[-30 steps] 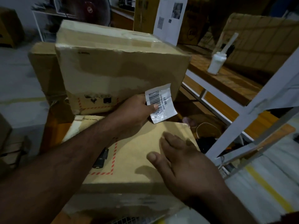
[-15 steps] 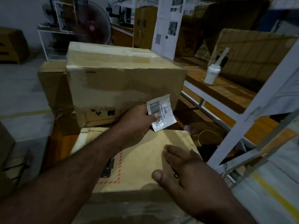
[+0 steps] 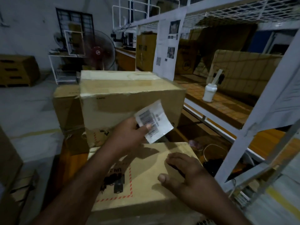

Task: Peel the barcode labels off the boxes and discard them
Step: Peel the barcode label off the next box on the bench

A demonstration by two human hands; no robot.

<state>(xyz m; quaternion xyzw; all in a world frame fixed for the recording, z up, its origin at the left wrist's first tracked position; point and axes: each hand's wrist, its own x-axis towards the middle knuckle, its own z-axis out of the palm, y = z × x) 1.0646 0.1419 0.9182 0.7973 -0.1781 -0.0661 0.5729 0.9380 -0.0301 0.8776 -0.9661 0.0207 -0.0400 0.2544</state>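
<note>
Label [image 3: 154, 120] is dangling over the near box [image 3: 146, 189], pinched in your left hand [image 3: 129, 135]; your right hand [image 3: 183, 172] is lying flat there, fingers together. Keep its glue side free.

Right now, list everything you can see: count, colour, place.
flat tan cardboard box: one, tan, nearest, red-dashed marking on top.
white barcode label: one, white, held above the tan box.
large taped brown cardboard box: one, brown, behind it.
white plastic bottle: one, white, on the wooden shelf.
white metal rack: one, white, right side.
dark standing fan: one, red hub, back left.
left hand: one, grip pinching the label.
right hand: one, flat on the tan box.
</note>
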